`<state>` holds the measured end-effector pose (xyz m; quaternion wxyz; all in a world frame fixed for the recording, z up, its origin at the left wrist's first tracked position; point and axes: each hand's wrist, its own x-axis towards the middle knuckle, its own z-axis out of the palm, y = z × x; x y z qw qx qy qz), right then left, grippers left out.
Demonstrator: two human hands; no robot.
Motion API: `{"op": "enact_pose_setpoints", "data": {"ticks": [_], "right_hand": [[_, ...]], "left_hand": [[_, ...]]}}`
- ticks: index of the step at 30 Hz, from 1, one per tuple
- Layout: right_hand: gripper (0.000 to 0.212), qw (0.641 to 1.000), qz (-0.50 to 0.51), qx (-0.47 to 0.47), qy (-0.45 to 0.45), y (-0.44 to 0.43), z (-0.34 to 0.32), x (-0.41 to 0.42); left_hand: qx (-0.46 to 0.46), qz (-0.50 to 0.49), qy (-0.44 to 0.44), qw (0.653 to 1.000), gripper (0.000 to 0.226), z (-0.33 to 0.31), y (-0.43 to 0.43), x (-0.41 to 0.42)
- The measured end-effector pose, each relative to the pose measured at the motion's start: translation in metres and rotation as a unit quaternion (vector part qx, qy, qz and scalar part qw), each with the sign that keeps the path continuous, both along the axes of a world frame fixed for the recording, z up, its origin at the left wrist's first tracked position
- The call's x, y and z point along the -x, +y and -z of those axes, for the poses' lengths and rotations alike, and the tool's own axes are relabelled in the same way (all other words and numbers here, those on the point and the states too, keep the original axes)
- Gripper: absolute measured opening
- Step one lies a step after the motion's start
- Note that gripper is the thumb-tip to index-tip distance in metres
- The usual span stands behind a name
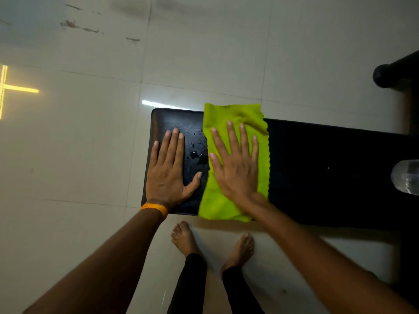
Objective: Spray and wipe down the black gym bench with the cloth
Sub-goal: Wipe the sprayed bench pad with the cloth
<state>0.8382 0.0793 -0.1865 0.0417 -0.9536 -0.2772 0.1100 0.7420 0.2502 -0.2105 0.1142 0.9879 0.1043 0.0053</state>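
The black gym bench [317, 168] runs from the middle of the view to the right edge, its padded end at the left. A bright green cloth [217, 205] lies spread across the pad. My right hand [235, 164] presses flat on the cloth, fingers apart. My left hand [169, 168] rests flat on the bare pad near its left end, an orange band on the wrist. Between the two hands, water droplets [197, 155] glisten on the pad. A clear spray bottle [405, 177] lies on the bench at the right edge, partly cut off.
Glossy cream floor tiles [90, 143] surround the bench, scuffed at the top. My bare feet [188, 239] stand close to the bench's near side. A dark rounded equipment part [390, 74] juts in at the upper right.
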Motion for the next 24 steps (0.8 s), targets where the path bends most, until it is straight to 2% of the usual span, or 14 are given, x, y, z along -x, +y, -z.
{"op": "enact_pose_setpoints", "data": {"ticks": [2, 3, 6, 9, 12, 15, 16, 18, 20, 21, 22, 24], "right_hand": [[0.059, 0.994, -0.107, 0.005, -0.001, -0.024, 0.001, -0.047], [0.059, 0.994, -0.105, 0.007, 0.003, -0.032, 0.004, -0.068], [0.057, 0.998, 0.061, -0.004, -0.009, -0.045, 0.002, -0.072], [0.06, 0.985, 0.169, 0.004, -0.033, -0.037, -0.001, -0.002], [0.063, 0.991, 0.129, 0.021, -0.014, -0.038, -0.001, 0.054], [0.065, 0.999, 0.008, 0.031, 0.02, -0.063, -0.003, 0.024], [0.065, 0.999, 0.009, 0.03, 0.014, -0.073, -0.003, 0.005], [0.065, 0.995, 0.094, 0.024, -0.01, -0.081, -0.004, -0.019], [0.065, 0.977, 0.211, 0.017, -0.032, -0.063, -0.002, -0.006], [0.065, 0.971, 0.235, 0.013, -0.034, -0.048, -0.001, 0.008], [0.065, 0.972, 0.232, 0.009, -0.024, -0.034, -0.001, 0.022], [0.065, 0.99, 0.14, 0.005, -0.002, -0.03, 0.0, 0.029]], "left_hand": [[-0.006, -0.001, 0.004, 1.0, 0.094, 0.0, 0.0, 0.001], [-0.009, -0.001, 0.007, 1.0, 0.094, 0.0, 0.0, 0.0], [-0.005, -0.001, 0.005, 1.0, 0.095, -0.001, 0.0, -0.001], [-0.006, -0.006, 0.001, 1.0, 0.094, -0.001, 0.0, -0.001], [-0.008, -0.005, -0.006, 1.0, 0.094, -0.001, -0.001, -0.001], [-0.003, -0.006, -0.01, 1.0, 0.094, 0.0, 0.0, 0.0], [-0.001, -0.005, -0.009, 1.0, 0.095, 0.0, 0.0, -0.001], [-0.004, -0.007, -0.005, 1.0, 0.095, 0.002, 0.0, -0.001], [-0.002, -0.008, 0.0, 1.0, 0.095, 0.001, 0.0, -0.001], [-0.001, -0.007, -0.004, 1.0, 0.095, 0.001, 0.0, -0.001], [-0.002, -0.007, -0.008, 1.0, 0.095, 0.0, -0.001, -0.001], [-0.005, -0.007, -0.011, 1.0, 0.095, 0.001, -0.001, -0.001]]}}
